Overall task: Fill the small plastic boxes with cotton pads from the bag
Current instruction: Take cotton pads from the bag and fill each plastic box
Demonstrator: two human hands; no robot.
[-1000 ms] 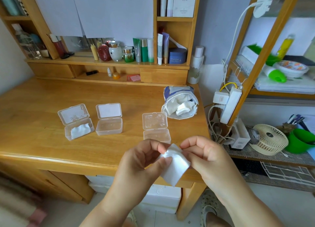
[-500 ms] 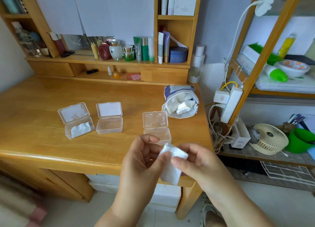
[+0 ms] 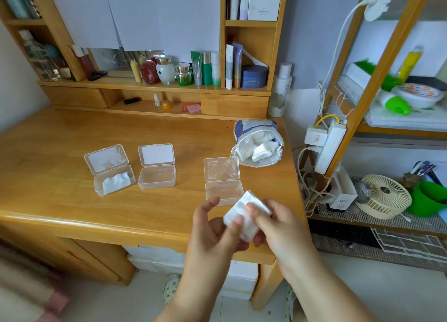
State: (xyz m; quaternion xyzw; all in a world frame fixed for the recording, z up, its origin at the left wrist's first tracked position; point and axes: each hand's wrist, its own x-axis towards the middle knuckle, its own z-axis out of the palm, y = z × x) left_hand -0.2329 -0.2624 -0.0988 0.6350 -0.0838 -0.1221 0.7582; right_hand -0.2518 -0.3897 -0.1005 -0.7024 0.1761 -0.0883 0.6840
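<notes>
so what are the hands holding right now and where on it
A small stack of white square cotton pads, pinched by both hands: the left hand at its lower left edge, the right hand across its upper right part.

Cosmetics (image 3: 205, 69) on wooden shelf (image 3: 154, 85)

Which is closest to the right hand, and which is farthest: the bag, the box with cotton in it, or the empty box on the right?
From the right hand, in the head view:
1. The empty right box, just beyond the hands.
2. The bag, farther back near the desk's right edge.
3. The box with cotton, far over on the left.
</notes>
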